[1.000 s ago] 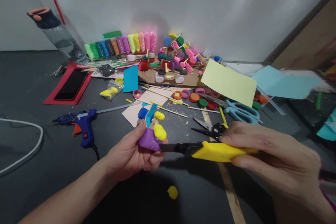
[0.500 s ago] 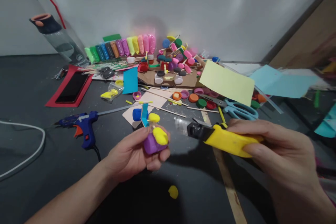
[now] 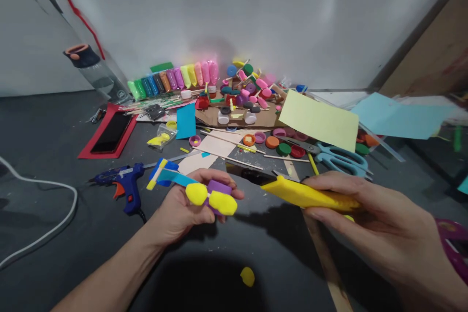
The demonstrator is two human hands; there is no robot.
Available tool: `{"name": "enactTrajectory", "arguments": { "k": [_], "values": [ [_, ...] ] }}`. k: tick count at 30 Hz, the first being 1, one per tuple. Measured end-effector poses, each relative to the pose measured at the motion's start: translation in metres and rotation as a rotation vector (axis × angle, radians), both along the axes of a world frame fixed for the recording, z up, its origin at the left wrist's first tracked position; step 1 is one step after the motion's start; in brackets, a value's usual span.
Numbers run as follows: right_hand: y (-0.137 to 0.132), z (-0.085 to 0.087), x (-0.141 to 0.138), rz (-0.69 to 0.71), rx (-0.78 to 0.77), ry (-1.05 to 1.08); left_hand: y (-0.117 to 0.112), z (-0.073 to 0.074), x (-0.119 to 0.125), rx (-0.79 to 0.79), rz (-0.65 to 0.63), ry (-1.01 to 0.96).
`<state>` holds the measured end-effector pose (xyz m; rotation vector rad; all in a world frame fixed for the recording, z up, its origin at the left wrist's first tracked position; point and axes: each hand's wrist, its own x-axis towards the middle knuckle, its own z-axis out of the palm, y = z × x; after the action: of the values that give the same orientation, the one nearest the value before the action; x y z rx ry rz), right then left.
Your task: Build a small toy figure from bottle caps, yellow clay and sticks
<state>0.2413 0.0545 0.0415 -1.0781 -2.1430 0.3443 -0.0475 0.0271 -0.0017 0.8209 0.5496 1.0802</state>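
Observation:
My left hand (image 3: 183,212) is closed around a small craft model (image 3: 219,186). A purple body, two yellow clay lumps (image 3: 223,203), a blue paper strip (image 3: 177,177) and a blue end piece make it up. A thin stick with yellow ends (image 3: 157,174) crosses the far left of the model. My right hand (image 3: 380,224) grips a yellow-handled tool (image 3: 310,195) between thumb and fingers. Its dark front end points left toward the model, apart from it, and is too blurred to identify. On the table below lies a flat yellow clay piece (image 3: 247,277).
A blue glue gun (image 3: 127,185) lies left, near a white cable (image 3: 69,195) and a phone (image 3: 111,132). Blue-handled scissors (image 3: 341,158), bottle caps (image 3: 272,142) and paper sheets (image 3: 320,119) are at right. Clay packets (image 3: 175,78) and a water bottle (image 3: 98,75) stand behind.
My left hand has turned the model, so its blue strip now points left and the yellow lumps face me. The tool in my right hand has rotated. The whole view has shifted slightly.

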Motion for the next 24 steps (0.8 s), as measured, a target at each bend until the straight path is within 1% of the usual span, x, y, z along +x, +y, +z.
{"name": "enactTrajectory", "arguments": {
  "k": [3, 6, 8, 10, 14, 19, 24],
  "values": [
    [0.0011, 0.0035, 0.0006, 0.083, 0.105, -0.089, -0.0013, -0.0005, -0.0007, 0.01, 0.049, 0.043],
    [0.0024, 0.0055, 0.002, 0.179, 0.214, -0.172, -0.0019, 0.0022, 0.0004, 0.024, 0.097, 0.085],
    [0.0033, 0.0057, 0.0023, 0.184, 0.262, -0.2, -0.0015, 0.004, 0.0011, 0.039, 0.105, 0.097],
    [0.0048, 0.0055, 0.0014, 0.172, 0.28, -0.2, -0.0006, 0.0048, 0.0019, 0.04, 0.107, 0.094],
    [0.0085, 0.0057, -0.0026, 0.245, 0.286, -0.207, 0.0011, 0.0029, 0.0036, 0.029, 0.139, 0.121],
    [0.0101, 0.0068, -0.0037, 0.245, 0.282, -0.218, 0.0015, 0.0001, 0.0042, 0.037, 0.216, 0.132],
    [0.0101, 0.006, -0.0011, 0.248, 0.28, -0.223, 0.0012, 0.0018, 0.0047, 0.038, 0.222, 0.128]
  ]
}}
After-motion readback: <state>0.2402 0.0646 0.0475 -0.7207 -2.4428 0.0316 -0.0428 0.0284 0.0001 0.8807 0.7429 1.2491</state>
